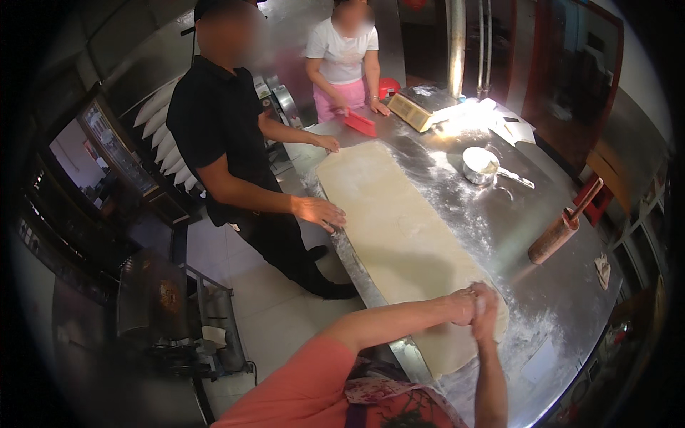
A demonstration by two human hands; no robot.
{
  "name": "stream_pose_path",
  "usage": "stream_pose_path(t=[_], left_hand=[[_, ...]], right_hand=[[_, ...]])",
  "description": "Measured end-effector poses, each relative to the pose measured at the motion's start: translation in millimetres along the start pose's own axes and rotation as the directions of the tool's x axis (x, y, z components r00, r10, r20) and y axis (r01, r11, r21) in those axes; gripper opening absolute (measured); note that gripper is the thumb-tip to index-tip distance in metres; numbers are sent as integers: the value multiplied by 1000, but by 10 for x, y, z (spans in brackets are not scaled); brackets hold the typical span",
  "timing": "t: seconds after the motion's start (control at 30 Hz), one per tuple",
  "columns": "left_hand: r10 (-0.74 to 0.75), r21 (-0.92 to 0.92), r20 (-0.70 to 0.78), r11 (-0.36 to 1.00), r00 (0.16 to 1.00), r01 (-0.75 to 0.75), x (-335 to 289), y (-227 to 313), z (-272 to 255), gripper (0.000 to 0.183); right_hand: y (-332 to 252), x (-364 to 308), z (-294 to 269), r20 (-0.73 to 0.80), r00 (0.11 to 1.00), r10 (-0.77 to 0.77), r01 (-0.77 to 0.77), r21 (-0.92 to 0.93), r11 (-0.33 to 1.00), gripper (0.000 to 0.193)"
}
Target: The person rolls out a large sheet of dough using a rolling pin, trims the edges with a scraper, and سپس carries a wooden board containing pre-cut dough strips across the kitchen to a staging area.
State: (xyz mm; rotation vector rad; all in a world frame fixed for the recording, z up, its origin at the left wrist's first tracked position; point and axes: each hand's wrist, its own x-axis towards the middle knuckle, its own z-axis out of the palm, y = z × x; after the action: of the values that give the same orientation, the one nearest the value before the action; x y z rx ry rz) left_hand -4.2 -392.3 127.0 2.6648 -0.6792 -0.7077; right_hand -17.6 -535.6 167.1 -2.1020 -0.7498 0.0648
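Note:
A long, pale sheet of rolled dough (389,207) lies flat along the left side of the floured metal worktable (510,221). Over its near right end, my left hand (460,307) and my right hand (486,307) meet and touch. Motion smears their fingers, so whether anything is between them cannot be made out. On the left, a co-worker in black has one hand (319,212) at the dough's edge and the other hand (328,143) by its far corner. At the far end, another person in white holds a red dustpan-like tool (359,123).
A metal saucepan (479,166) and a thick rolling pin with a handle (555,237) stand on the table's right half. Farther back is a yellow tray (410,114). A crumpled cloth (602,272) lies by the right edge. Left of the table is a wheeled machine (153,296).

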Motion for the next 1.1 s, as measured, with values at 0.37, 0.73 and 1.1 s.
stream_pose_path(t=[0.37, 0.73, 1.1], left_hand=[[-173, 2, -453, 981, 875, 195, -1039, -352, 487, 61], [-264, -16, -539, 953, 800, 303, -788, -455, 1080, 59], [-948, -950, -263, 287, -179, -123, -1012, -955, 1107, 47]], right_hand=[[0, 1173, -1408, 2, 864, -503, 322, -770, 551, 30], [951, 1368, -916, 124, 966, 226, -78, -693, 717, 55], [1829, 891, -142, 90, 776, 625, -532, -440, 724, 58]])
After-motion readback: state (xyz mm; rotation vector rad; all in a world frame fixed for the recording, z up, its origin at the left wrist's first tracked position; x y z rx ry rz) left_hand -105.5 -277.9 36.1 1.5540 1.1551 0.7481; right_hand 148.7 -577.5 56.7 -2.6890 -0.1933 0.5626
